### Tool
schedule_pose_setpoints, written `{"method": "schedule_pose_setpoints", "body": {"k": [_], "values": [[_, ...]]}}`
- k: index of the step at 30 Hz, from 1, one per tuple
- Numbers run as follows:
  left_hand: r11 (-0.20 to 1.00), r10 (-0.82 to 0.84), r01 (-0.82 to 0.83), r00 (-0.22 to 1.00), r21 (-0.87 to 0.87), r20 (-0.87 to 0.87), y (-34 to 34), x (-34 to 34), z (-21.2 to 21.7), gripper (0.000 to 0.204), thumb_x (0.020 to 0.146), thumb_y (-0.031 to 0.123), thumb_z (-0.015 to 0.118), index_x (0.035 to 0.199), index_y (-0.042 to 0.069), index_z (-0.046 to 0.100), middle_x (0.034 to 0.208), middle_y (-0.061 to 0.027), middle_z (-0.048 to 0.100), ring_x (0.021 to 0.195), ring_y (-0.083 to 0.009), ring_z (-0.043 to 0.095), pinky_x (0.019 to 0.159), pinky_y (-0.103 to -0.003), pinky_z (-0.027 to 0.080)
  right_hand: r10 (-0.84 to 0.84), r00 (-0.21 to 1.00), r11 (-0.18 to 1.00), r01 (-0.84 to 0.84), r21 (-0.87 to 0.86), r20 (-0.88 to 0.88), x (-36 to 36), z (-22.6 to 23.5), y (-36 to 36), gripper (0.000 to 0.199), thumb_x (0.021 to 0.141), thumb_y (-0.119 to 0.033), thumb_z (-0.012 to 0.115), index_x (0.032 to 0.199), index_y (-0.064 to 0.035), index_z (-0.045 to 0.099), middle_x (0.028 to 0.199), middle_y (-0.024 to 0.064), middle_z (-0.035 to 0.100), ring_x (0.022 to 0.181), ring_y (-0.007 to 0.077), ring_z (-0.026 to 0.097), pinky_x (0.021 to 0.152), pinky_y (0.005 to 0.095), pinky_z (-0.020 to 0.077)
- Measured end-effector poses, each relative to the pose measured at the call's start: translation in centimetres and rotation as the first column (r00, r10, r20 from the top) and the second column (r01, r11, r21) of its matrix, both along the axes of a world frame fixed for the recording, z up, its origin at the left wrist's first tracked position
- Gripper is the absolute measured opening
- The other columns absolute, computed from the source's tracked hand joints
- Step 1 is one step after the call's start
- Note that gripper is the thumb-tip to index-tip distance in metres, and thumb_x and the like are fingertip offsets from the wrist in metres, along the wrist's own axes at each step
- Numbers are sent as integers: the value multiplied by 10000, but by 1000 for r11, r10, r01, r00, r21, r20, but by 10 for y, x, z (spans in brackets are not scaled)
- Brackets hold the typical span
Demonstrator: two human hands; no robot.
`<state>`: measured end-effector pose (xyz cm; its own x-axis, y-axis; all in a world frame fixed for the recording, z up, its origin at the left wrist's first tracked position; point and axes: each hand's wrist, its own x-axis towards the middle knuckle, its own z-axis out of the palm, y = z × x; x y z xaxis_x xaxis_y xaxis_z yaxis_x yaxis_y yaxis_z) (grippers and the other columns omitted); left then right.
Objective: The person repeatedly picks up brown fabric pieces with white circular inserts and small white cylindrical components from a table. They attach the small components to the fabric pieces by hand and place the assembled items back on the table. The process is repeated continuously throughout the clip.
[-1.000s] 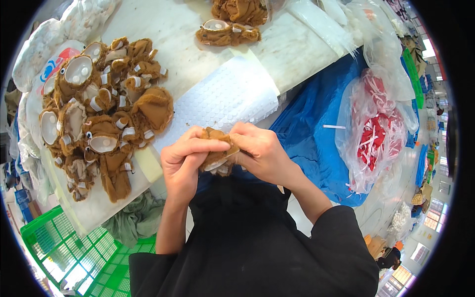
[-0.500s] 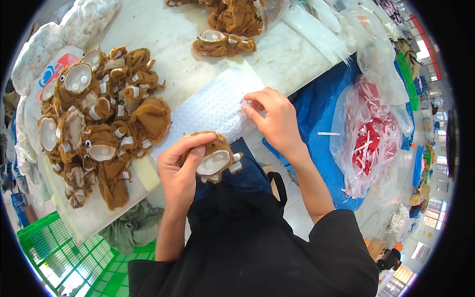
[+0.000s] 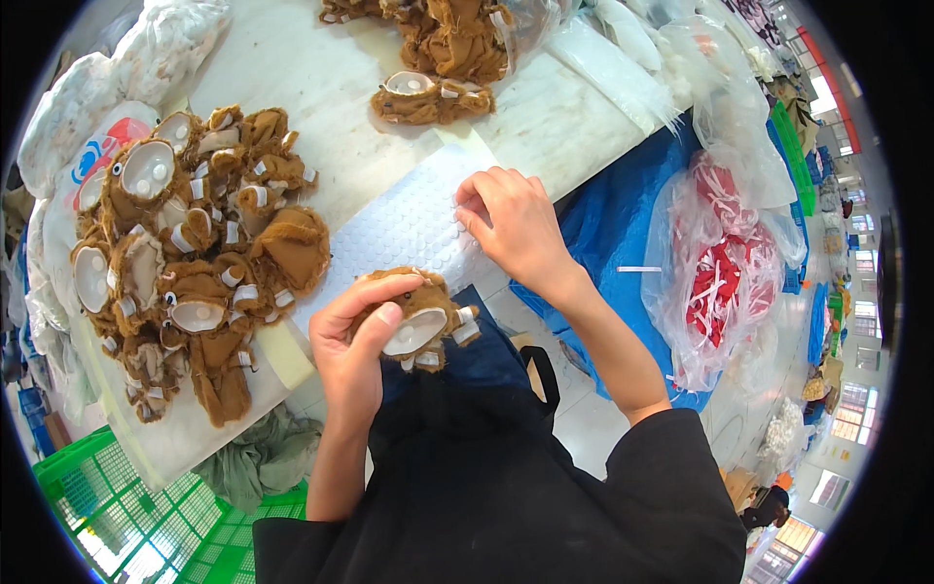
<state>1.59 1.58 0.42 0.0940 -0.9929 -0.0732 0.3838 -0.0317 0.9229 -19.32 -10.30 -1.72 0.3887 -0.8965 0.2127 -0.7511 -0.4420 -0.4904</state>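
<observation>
Between thumb and fingers, my left hand (image 3: 350, 346) grips a brown plush piece (image 3: 435, 295) over my lap. The piece has a clear-and-white oval plastic part on its face and small white tabs along its edge. My right hand (image 3: 518, 226) is over the right edge of a white bubble-textured sheet (image 3: 389, 229). Its fingers are curled toward the thumb in a pinch; whatever they hold, if anything, is too small to make out. A heap of similar brown plush pieces (image 3: 292, 248) lies left of the sheet, some with plastic eyes.
More plush pieces (image 3: 457, 44) lie at the far side of the pale table (image 3: 321, 78). Clear plastic bags (image 3: 608, 73) cover its far right corner. Right of the table, a bag of red and white material (image 3: 720, 282) rests on blue sheeting (image 3: 623, 224). A green crate (image 3: 112, 496) stands lower left.
My right hand has shifted slightly left and up in the picture, still pinched. The plush piece in my left hand has tilted a little. The whole view has shifted slightly.
</observation>
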Motion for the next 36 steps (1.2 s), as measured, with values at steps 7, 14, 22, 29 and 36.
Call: {"method": "schedule_pose_setpoints", "body": {"k": [7,14,22,29,36], "values": [[998,34,-38,996,44,88,0,-5,3,181,948,-39,749,1127,-39,776,1148,-92,773,1056,-139,712,963,-272,541,13,999,1000,-13,-5,-49,-1,0,1,104,918,-170,757,975,-117,687,976,53,688,1021,274,650,920,427,449],[996,91,-92,992,15,88,0,-3,8,171,961,-38,744,1128,-25,782,1157,-80,775,1025,-106,692,918,-243,523,-33,999,994,35,-101,15,-2,-6,11,106,905,-163,762,967,-122,686,966,55,659,984,287,636,894,432,448],[985,174,-173,983,-27,59,-3,-4,10,150,1027,30,690,1134,-39,769,1140,-96,774,1037,-130,708,957,-280,548,32,999,970,-27,-241,18,0,-17,7,89,921,-121,744,946,-94,664,955,57,631,942,288,608,870,409,444],[987,158,-156,981,-20,115,-5,2,13,157,1018,43,706,1138,-32,774,1093,-61,766,983,-95,684,904,-251,527,69,989,957,-30,-288,127,-4,-27,6,118,926,-69,747,959,-69,633,956,71,651,910,301,604,852,412,454],[988,137,-148,975,51,178,-7,0,20,168,1008,33,718,1150,-38,774,1067,-34,760,974,-70,671,896,-230,516,-20,849,1000,17,11,528,1,2,27,150,938,-2,740,1042,-41,638,934,78,663,875,250,657,772,384,526]]}}
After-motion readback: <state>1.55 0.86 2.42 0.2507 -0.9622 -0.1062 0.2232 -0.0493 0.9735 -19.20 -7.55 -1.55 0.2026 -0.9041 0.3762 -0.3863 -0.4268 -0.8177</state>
